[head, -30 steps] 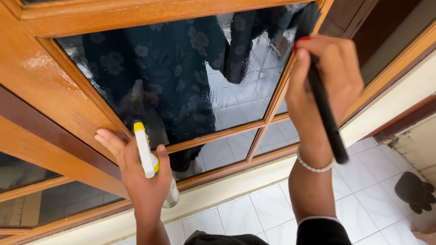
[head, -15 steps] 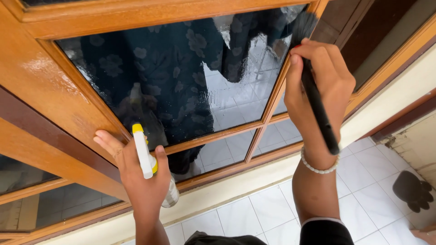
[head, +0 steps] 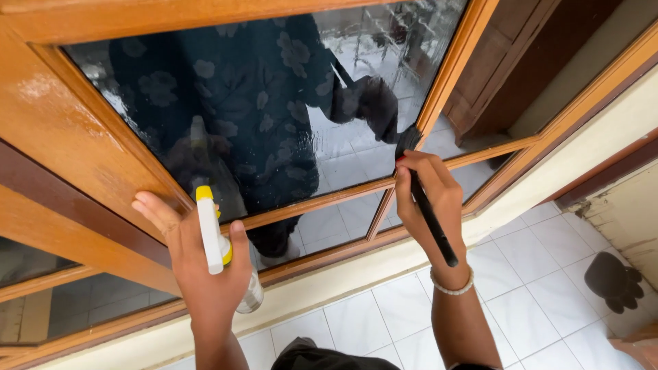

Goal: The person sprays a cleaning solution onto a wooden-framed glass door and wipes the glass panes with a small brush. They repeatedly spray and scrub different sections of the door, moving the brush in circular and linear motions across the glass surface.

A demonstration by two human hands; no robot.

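Working the brush (head: 439, 236) against the lower right corner of the pane (head: 274, 103), with the bristles touching the glass just where the upright bar meets the cross bar (head: 322, 195). Holding the black handle slanted down and to the right, its free end lying over the wrist near a white bead bracelet (head: 452, 286).

Closing the right hand (head: 426, 199) round the upper part of the handle: grip pressed together, fingers wrapped, a red nail showing at the top.

Clamping the bottle (head: 209, 236) in the left hand (head: 205, 274): white spray head with yellow trim pointing up at the glass, clear body hanging below the palm. Grip pinching the bottle neck between thumb and palm, while stretching the forefinger out flat on the wooden frame (head: 68, 137) beside the pane.

Showing wet streaks and film across the glass, along with a dark floral reflection. Standing over white floor tiles (head: 521, 274), a dark object lying well apart at the right edge.

Judging the step in hand: brushing the wetted glass, at the end of a stroke in the corner.

Judging the next move's demands: keeping the bristles flat on the glass, clearing the wooden bars, and aiming the nozzle only at glass.
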